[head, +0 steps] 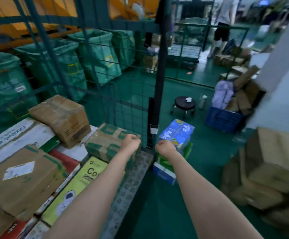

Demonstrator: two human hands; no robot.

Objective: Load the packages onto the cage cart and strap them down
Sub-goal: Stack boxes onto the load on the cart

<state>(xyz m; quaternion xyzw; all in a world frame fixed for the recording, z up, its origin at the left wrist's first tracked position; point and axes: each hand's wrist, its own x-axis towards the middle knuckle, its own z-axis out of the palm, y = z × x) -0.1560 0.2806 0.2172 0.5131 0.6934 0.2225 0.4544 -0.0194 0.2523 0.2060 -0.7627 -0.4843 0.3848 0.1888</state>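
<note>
The green cage cart (135,178) holds several cardboard packages. My left hand (131,141) grips the far top corner of a green-printed box (105,144) at the cart's open edge. My right hand (165,147) is curled just right of the cart's corner post, in front of a blue wrapped package (178,133) that stands on the floor. Its fingers are hidden, so I cannot tell whether it holds anything. A black strap (159,75) hangs down the corner post and ends in a buckle (153,130) between my two hands.
Green bulk bags (95,54) line the far side of the cage wall. A round black stool (184,102), a blue crate (224,119) of cardboard and a stack of brown boxes (269,163) stand on the green floor at right. A person (224,23) stands far back.
</note>
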